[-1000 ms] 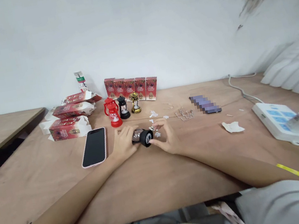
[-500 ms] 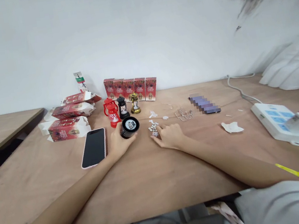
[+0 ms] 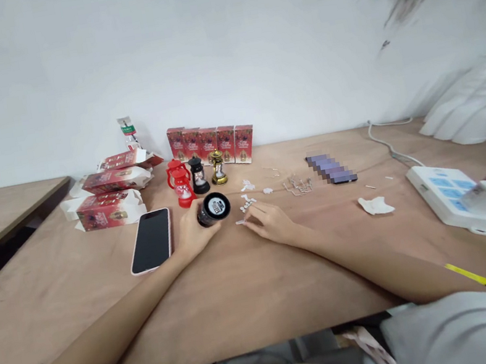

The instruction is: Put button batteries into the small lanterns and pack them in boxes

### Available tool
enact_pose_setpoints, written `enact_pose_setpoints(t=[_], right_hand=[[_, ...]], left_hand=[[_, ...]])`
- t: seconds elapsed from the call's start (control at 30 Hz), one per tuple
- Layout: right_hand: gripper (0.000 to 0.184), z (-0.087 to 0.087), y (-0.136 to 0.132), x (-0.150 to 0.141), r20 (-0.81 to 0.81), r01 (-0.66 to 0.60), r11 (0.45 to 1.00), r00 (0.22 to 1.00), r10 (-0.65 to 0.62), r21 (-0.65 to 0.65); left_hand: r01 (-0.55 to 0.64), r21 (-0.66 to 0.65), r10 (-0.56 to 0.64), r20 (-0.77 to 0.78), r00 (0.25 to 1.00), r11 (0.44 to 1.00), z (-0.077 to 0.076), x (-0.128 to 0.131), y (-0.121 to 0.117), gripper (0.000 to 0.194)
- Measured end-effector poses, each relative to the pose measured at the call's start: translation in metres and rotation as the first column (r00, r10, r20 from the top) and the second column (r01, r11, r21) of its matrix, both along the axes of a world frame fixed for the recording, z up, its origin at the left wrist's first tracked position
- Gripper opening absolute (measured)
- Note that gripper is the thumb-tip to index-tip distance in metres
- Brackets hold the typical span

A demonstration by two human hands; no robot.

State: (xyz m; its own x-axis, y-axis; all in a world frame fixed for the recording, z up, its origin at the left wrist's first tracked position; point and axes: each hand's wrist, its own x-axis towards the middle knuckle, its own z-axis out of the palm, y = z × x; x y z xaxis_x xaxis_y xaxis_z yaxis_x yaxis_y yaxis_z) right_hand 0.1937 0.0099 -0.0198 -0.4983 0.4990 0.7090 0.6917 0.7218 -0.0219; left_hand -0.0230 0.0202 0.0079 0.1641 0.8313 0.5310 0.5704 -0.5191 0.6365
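My left hand (image 3: pixel 193 234) is wrapped round a small black lantern (image 3: pixel 215 206), tilted so its round base with a pale disc faces me. To its right, my right hand (image 3: pixel 271 222) pinches a small whitish flat piece (image 3: pixel 240 222) just above the table; its exact kind is too small to make out. Small white round pieces (image 3: pixel 247 204) lie at the fingertips, partly hidden by the hand. Behind the left hand stand red lanterns (image 3: pixel 183 189), a black lantern (image 3: pixel 199 177) and a gold lantern (image 3: pixel 218 169).
Red boxes (image 3: pixel 227 145) stand in a row against the wall; opened boxes (image 3: pixel 111 209) pile up at left. A phone (image 3: pixel 151 241) lies beside my left hand. Bent wire pieces (image 3: pixel 299 185), a dark pixelated object (image 3: pixel 331 168), crumpled paper (image 3: pixel 376 205) and a power strip (image 3: pixel 455 198) are at right.
My right hand has drawn its fingers together on a small whitish piece from the cluster and moved it slightly left. The black lantern in my left hand has shifted slightly right.
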Motion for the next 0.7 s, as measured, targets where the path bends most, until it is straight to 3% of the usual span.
enact_pose_setpoints(t=[0.17, 0.33, 0.4, 0.53, 0.7], right_hand=[[0.02, 0.003, 0.0, 0.0, 0.053, -0.103, 0.994, 0.994, 0.101, 0.04], [0.015, 0.007, -0.008, -0.002, -0.017, -0.087, 0.996, 0.996, 0.088, 0.017], [0.008, 0.008, -0.012, -0.005, -0.031, -0.065, 0.998, 0.997, 0.064, -0.023], [0.021, 0.006, -0.015, -0.013, -0.055, -0.043, 0.988, 0.998, 0.035, -0.15], [0.013, 0.007, -0.011, -0.013, -0.113, -0.187, 0.956, 0.98, 0.165, -0.228]], left_hand=[[0.039, 0.011, -0.038, -0.019, 0.999, 0.999, -0.002, -0.002, 0.002, 0.039], [0.033, 0.01, -0.033, -0.015, 0.999, 0.999, -0.002, -0.002, 0.002, 0.039], [0.031, 0.014, -0.031, -0.02, 0.999, 0.999, -0.001, -0.002, 0.002, 0.039], [0.032, 0.016, -0.031, -0.037, 0.999, 0.999, 0.001, -0.002, 0.0, 0.038], [0.032, 0.014, -0.031, -0.061, 0.998, 0.999, 0.004, -0.001, -0.003, 0.039]])
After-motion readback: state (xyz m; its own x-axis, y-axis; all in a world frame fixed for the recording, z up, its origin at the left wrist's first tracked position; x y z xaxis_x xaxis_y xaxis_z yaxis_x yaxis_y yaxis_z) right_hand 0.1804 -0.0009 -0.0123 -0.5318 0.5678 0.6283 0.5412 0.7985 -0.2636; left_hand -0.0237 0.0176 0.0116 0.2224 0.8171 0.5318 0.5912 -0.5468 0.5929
